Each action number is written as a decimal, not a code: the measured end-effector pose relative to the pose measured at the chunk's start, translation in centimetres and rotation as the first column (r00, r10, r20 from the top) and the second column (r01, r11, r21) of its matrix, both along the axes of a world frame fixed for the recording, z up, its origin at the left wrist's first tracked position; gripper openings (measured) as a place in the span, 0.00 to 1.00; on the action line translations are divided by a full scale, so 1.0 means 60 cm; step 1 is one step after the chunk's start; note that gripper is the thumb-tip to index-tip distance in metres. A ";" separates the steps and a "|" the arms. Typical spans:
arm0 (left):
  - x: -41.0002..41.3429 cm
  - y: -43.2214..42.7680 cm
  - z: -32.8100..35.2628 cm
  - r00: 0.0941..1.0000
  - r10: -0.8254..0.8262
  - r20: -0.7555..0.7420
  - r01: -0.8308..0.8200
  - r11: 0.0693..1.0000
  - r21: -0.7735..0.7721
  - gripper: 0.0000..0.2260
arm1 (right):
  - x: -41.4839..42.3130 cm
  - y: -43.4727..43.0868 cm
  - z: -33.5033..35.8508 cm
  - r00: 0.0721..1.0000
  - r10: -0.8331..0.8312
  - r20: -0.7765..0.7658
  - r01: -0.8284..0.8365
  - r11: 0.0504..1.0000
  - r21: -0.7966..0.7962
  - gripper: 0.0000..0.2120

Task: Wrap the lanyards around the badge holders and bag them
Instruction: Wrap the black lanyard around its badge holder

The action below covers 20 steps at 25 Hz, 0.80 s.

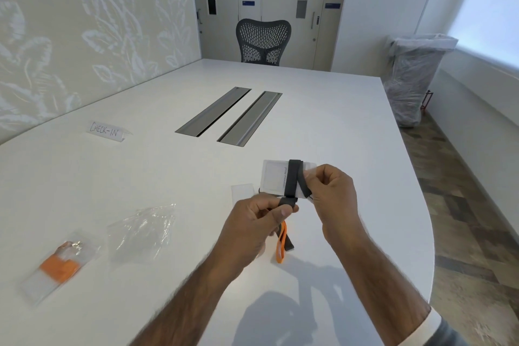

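My right hand (331,191) pinches the right end of a clear badge holder (273,177) with a white card inside, held above the table. A dark grey lanyard (293,177) is wound around the holder's middle. My left hand (258,222) grips the loose part of that lanyard just below the holder. An orange loop (281,243) of the strap hangs down under my left hand. An empty clear plastic bag (143,230) lies on the table to the left. Further left lies a bagged badge holder wrapped in an orange lanyard (60,267).
The white table (337,126) has two metal cable slots (229,115) in its middle and a folded "CHECK-IN" card (106,130) at the left. A small clear sleeve (243,192) lies behind my left hand. A mesh chair (262,42) and a lined bin (412,78) stand beyond.
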State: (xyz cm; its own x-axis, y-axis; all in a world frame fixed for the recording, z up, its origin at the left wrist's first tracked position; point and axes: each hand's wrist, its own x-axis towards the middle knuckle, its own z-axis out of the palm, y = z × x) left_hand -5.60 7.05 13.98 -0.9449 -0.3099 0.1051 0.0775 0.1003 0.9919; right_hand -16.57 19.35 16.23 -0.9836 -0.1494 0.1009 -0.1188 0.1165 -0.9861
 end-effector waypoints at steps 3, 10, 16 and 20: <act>-0.012 -0.012 0.004 0.989 0.110 -0.094 -0.119 0.988 -0.097 0.06 | 0.014 0.000 -0.009 0.997 0.069 -0.016 -0.067 0.992 0.108 0.10; -0.020 -0.022 -0.004 0.953 0.212 -0.215 -0.267 0.926 -0.267 0.06 | 0.027 -0.004 -0.015 0.964 0.265 -0.020 -0.258 0.953 0.158 0.10; -0.023 -0.035 -0.005 0.970 0.187 -0.158 -0.237 0.877 -0.417 0.13 | 0.033 0.006 -0.022 0.949 0.300 0.093 -0.306 0.950 0.059 0.10; -0.022 -0.047 0.004 0.987 0.143 -0.074 -0.161 0.884 -0.440 0.14 | 0.037 0.010 -0.023 0.931 0.342 0.128 -0.347 0.937 0.026 0.10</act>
